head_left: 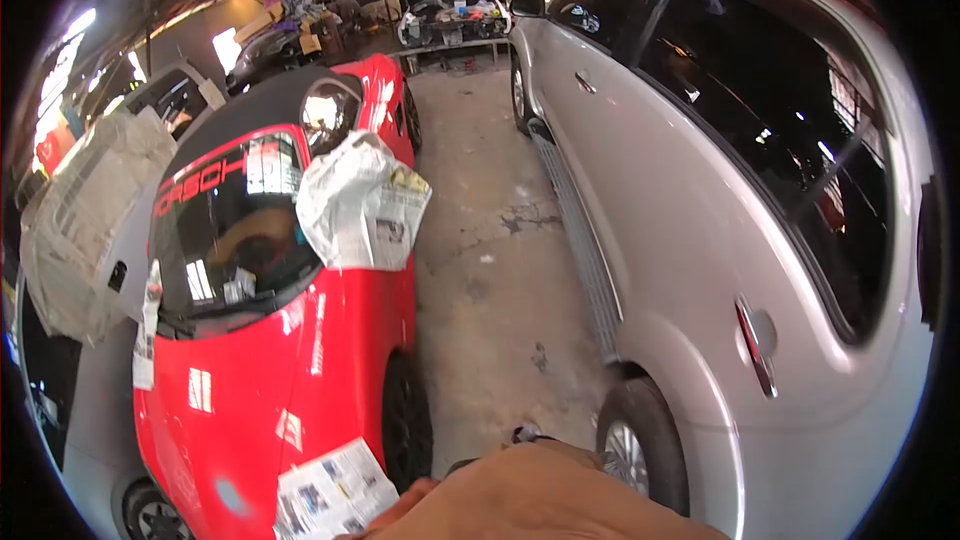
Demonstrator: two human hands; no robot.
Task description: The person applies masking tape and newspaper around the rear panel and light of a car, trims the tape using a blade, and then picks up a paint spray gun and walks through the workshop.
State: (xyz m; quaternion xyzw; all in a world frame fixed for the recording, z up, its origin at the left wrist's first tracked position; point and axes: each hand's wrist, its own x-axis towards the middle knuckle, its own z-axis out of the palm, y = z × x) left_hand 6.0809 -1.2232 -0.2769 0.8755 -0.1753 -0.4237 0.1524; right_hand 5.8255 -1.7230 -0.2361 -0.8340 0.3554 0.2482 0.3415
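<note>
At the bottom edge, my left hand point(408, 500) shows only in part, beside the brown fabric of my clothing point(540, 495). Its fingers look closed at the near edge of a printed newspaper sheet point(335, 490); the grip itself is mostly hidden. That sheet overlaps the front corner of a glossy red car point(240, 380) and part of its front wheel. My right hand is out of sight. More newspaper and pale covering point(365, 202) wraps the red car's side mirror. A folded newspaper strip point(146, 330) hangs by the base of its windshield.
A silver SUV point(680, 240) stands on the right, with a side step point(580, 240) along it. Between the cars runs a cracked concrete floor point(480, 240). On the left is a grey vehicle with plastic sheeting point(90, 230). A car with its hood raised point(452, 10) is at the back.
</note>
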